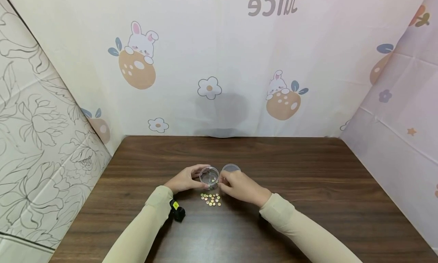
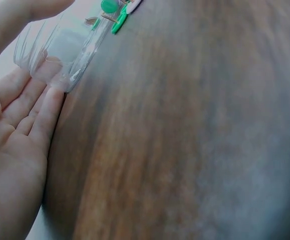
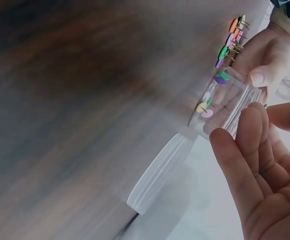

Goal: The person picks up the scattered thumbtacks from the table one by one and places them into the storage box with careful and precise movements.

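A clear round plastic jar (image 1: 209, 175) stands upright on the table, gripped by my left hand (image 1: 186, 179) with the thumb on the near side and fingers behind. Several thumbtacks with coloured heads lie inside it, among them a yellow one (image 3: 201, 107). My right hand (image 1: 243, 188) is at the jar's rim, thumb and fingertips together over the opening. A speck of green shows between them, a thumbtack mostly hidden by the fingers. Loose thumbtacks (image 1: 212, 200) lie in rows just in front of the jar.
The jar's clear lid (image 3: 161, 174) lies on the table behind my right hand. A black device (image 1: 177, 211) with a yellow label is at my left wrist. The brown wooden table (image 1: 308, 171) ends at a patterned curtain (image 1: 178, 103) at the back.
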Tool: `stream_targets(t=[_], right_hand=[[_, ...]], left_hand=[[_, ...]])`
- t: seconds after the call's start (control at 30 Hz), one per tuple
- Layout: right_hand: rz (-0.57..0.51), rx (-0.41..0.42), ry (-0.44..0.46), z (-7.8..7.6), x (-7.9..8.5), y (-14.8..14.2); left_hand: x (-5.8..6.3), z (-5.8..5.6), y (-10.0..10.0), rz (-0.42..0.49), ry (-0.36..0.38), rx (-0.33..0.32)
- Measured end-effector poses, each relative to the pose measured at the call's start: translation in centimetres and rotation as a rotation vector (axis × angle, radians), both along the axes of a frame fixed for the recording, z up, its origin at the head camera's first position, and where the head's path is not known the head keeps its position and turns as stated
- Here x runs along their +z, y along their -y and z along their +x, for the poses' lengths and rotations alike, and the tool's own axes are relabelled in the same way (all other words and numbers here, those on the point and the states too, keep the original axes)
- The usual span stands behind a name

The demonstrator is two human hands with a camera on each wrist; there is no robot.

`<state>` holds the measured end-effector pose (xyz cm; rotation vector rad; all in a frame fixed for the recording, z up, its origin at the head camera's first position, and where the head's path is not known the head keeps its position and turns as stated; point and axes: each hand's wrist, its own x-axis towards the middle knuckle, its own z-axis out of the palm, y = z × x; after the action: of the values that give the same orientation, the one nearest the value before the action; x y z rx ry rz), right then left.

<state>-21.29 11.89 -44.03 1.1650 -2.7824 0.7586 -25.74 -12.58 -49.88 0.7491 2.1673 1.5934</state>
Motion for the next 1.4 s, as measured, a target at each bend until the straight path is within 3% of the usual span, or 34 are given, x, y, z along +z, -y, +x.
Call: stream_targets(t=[0.33, 0.63, 1.1, 1.4], right_hand=[[-0.047, -0.018, -0.077, -0.5, 0.0, 1.1], [-0.039, -0.031, -0.112, -1.2, 0.0, 1.7], [0.053, -0.061, -0.088, -1.9, -0.3, 2.5], [0.048, -0.052, -0.060, -1.8, -0.4, 2.3]], left_hand=[[0.1, 0.1, 0.1, -0.031, 0.026, 0.025], [2.7, 1.5, -0.1, -0.019, 0.047, 0.001], [2.9, 1.5, -0.2, -0.021, 0.055, 0.004], [3.0, 1.4, -0.1, -0.024, 0.051, -0.005]])
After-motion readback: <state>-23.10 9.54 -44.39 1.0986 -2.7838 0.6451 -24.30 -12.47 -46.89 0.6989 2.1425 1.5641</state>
